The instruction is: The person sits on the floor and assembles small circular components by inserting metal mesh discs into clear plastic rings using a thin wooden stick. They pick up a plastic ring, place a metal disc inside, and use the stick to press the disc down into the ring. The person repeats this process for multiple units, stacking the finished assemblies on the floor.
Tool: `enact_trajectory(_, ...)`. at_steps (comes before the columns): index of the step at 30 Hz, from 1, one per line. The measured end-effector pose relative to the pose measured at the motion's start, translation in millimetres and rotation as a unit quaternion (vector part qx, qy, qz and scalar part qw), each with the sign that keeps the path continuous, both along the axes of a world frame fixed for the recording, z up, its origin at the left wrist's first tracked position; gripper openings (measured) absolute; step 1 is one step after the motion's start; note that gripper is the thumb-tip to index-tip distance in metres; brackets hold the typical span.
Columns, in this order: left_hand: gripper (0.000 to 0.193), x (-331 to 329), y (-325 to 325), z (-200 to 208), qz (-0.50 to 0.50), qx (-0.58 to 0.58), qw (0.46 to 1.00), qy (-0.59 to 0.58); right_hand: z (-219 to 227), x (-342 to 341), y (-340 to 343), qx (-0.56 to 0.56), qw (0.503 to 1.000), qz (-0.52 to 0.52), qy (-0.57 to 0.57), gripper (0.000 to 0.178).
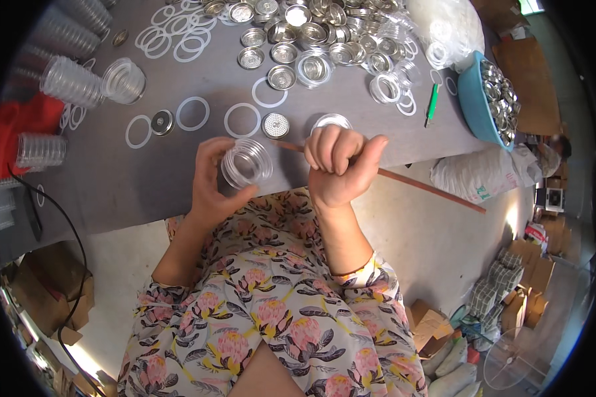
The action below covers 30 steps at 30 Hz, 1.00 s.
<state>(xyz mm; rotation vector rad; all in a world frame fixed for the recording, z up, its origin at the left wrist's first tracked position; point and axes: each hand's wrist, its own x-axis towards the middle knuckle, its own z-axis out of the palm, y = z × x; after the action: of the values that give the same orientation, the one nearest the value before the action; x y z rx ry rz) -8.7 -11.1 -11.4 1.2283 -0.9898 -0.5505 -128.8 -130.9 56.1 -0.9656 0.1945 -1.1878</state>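
Note:
My left hand (208, 175) is closed around the side of a clear round plastic jar (247, 163), thumb below and fingers behind, above the table's front edge. To its right my right hand (343, 159) is a fist with the thumb pointing up. A long thin brown stick (430, 192) shows on both sides of this fist and runs through it, its short end toward a perforated metal lid (275, 126). Behind the fist lies a clear round piece (331, 122), partly hidden. White sealing rings (243, 120) and a metal lid (162, 122) lie beyond my hands.
A pile of metal lids (324, 26) covers the far table. Stacks of clear plastic jars (73, 81) stand at left near a red cloth (23, 126). At right are a green cutter (432, 104) and a blue basin (470, 99) of lids. A black cable (73, 231) hangs at left.

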Motion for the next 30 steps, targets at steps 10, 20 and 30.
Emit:
enact_trajectory(10, 0.027, 43, -4, 33, -0.056, 0.131, 0.962, -0.232, -7, -27, 3, 0.136, 0.984, -0.034, 0.113, 0.057)
enact_trajectory(20, 0.014, 61, -33, 30, -0.039, 0.109, 0.888, -0.445, -12, -38, 14, 0.155, 0.977, 0.003, 0.146, 0.057)
enact_trajectory(30, 0.019, 28, -1, 41, -0.092, 0.044, 0.814, -0.572, -7, -30, 14, 0.073, 0.996, -0.022, 0.037, 0.058)
